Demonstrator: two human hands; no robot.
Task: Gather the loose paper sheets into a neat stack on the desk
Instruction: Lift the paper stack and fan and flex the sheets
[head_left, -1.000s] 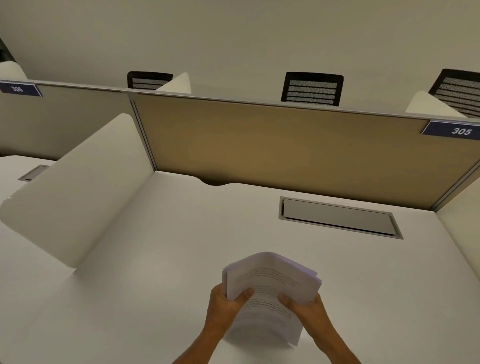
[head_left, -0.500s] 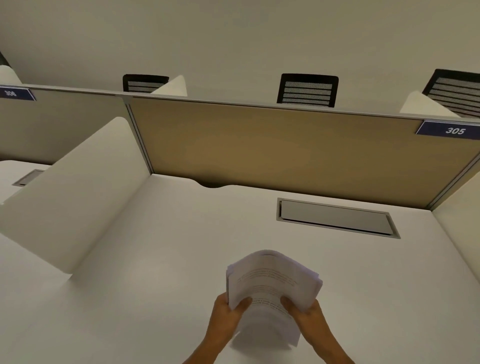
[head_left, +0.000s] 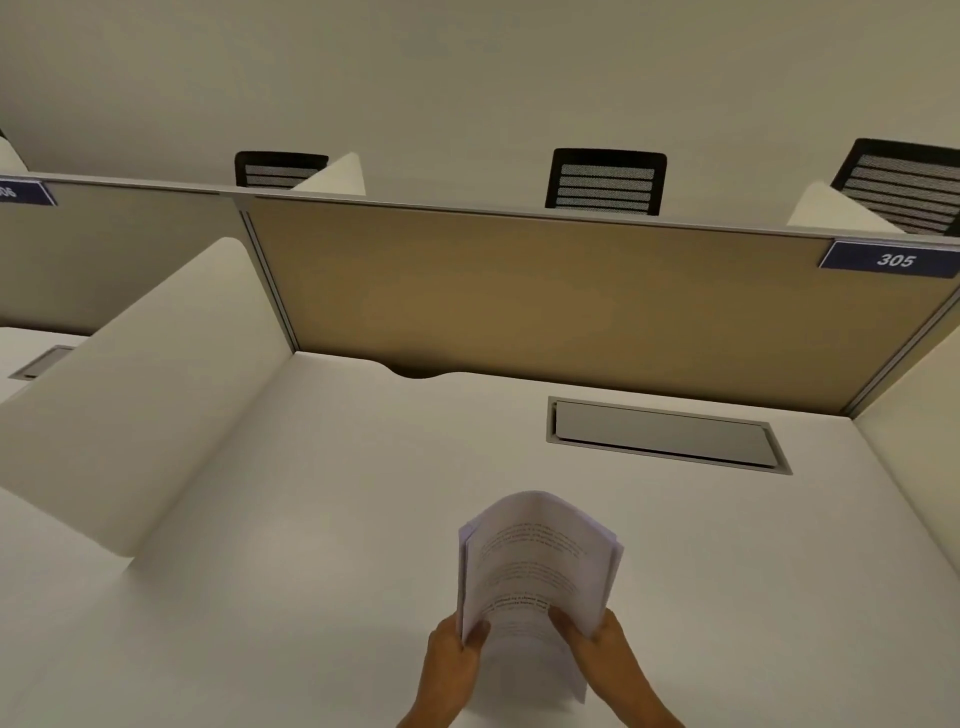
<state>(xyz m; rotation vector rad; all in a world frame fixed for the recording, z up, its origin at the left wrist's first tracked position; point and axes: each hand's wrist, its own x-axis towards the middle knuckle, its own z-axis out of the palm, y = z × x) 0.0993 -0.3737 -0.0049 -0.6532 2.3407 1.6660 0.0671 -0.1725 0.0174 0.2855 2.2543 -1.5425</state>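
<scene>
Paper sheets (head_left: 537, 566) bowed, printed, gripped by left hand (head_left: 454, 667), right hand (head_left: 605, 654); smooth white desk (head_left: 291, 545)

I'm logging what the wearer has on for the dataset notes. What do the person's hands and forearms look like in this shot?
Both are bare: the left hand and right hand wear no gloves, and no rings, watch or bracelet can be seen. The forearms run to the bottom edge of the head view with no sleeve or cuff showing. No markings can be made out at this size.
</scene>
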